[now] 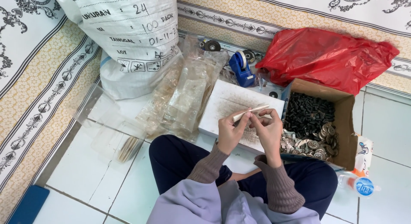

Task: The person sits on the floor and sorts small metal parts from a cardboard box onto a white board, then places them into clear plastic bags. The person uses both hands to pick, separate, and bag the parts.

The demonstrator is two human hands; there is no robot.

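**Thin pale stick pinched between both hands above the white box**

Seated cross-legged on the tiled floor (85, 181), seen from above. Left hand (230, 132) closed around the lower end of a thin pale stick (251, 112), fingers curled tight on it. Right hand (269, 127) pressed against the left, fingertips narrowed onto the same stick just past the left thumb. Stick angled toward 2 o'clock, its free end poking out beyond both hands and hanging over the white box (222, 105), apart from the lid.

At 3 o'clock of the hands, an open cardboard box (346, 121): small black parts (309, 115) heaped in the far half, round silvery metal parts (319, 140) in the near half. Beyond it at 1 o'clock, a red plastic bag (329, 57). At 12 o'clock, a blue tape dispenser (240, 68). Toward 10 o'clock, a pile of clear plastic sleeves (184, 95), and behind that a large white printed sack (128, 35). At 9 o'clock, a clear plastic tray (107, 125) with a small bundle of similar sticks in its near corner. A plastic bottle (357, 185) lying at 4 o'clock.

Judged as mid-handling of a single piece: fingertip work on the stick, not yet set down. Any further move calls for a steady two-handed pinch and small, careful finger motions, given so thin a piece.
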